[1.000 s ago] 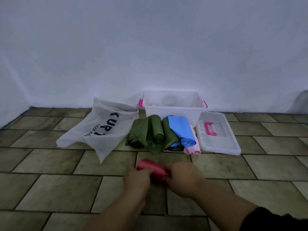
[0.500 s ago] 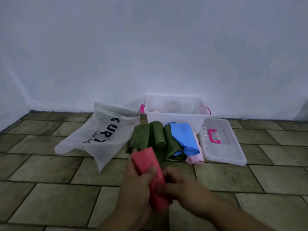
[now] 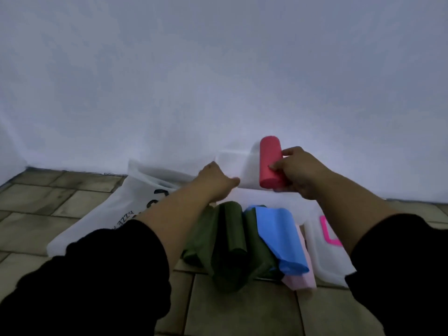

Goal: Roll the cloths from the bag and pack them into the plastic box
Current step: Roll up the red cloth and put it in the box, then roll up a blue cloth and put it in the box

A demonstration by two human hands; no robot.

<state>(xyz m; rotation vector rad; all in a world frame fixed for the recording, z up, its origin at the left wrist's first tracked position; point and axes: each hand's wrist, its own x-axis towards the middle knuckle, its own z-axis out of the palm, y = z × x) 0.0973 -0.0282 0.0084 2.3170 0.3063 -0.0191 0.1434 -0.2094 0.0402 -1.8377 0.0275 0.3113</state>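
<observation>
The plastic box (image 3: pixel 244 173) is washing out against the white wall (image 3: pixel 218 81), so its rims and contents are blurring beyond reading, and your left hand (image 3: pixel 214 180) is turning its fingers away from you, hiding whether they are gripping the box's edge. Your right forearm (image 3: pixel 351 209) is covering part of the lid (image 3: pixel 320 253) and its pink handle (image 3: pixel 324 229), your left forearm (image 3: pixel 174 214) is blocking much of the bag (image 3: pixel 104 214) print, and the blue cloth (image 3: pixel 278 238) is burying most of the pink cloth (image 3: pixel 303 280).
</observation>
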